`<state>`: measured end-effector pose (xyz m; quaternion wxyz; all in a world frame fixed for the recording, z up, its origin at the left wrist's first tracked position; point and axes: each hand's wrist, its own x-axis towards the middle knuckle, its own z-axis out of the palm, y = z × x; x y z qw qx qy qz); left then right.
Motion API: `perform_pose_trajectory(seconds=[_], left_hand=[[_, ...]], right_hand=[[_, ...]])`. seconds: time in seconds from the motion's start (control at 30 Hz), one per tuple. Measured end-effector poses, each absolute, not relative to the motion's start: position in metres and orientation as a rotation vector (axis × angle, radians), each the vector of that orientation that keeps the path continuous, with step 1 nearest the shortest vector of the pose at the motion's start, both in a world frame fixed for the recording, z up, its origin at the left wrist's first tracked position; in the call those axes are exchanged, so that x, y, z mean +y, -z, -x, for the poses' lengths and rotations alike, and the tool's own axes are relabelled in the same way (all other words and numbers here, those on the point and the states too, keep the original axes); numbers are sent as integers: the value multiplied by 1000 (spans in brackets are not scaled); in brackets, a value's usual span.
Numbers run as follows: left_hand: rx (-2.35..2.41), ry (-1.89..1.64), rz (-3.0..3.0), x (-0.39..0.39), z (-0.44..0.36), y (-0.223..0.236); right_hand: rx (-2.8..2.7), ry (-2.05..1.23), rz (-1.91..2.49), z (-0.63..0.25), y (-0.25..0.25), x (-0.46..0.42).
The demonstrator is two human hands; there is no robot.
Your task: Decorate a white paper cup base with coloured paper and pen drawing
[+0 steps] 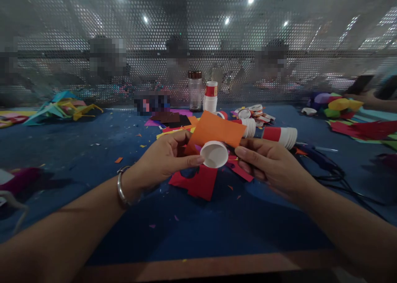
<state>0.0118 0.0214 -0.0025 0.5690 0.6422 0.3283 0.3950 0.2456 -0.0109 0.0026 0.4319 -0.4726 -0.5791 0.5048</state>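
My left hand (166, 152), with a silver bracelet at the wrist, grips a sheet of orange paper (214, 128) and a white paper cup (214, 155) together. The thumb presses on the cup's rim, and the cup's open mouth faces me, in front of the paper. My right hand (266, 161) is closed on a thin dark pen-like tool, whose tip end (230, 148) meets the cup's right side and the paper. Most of that tool is hidden by the fingers. Below the hands lies cut red paper (203, 181) on the blue table.
Behind my hands stand a clear bottle (195, 92) and a stack of paper cups (211, 99). Cups (281, 137) lie on their sides at right, near a dark blue corded tool (319, 157). Coloured paper pieces (62, 105) lie at far left. Another person's hand (372, 99) is at far right.
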Motion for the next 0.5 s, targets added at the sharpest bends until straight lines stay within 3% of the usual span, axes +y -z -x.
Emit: perform_pose_trajectory(seconds=[0.5], left_hand=[[831,-1017,-1628,24,-11,6]], right_hand=[[-1491,-1229,1169,-246,-2,-11]])
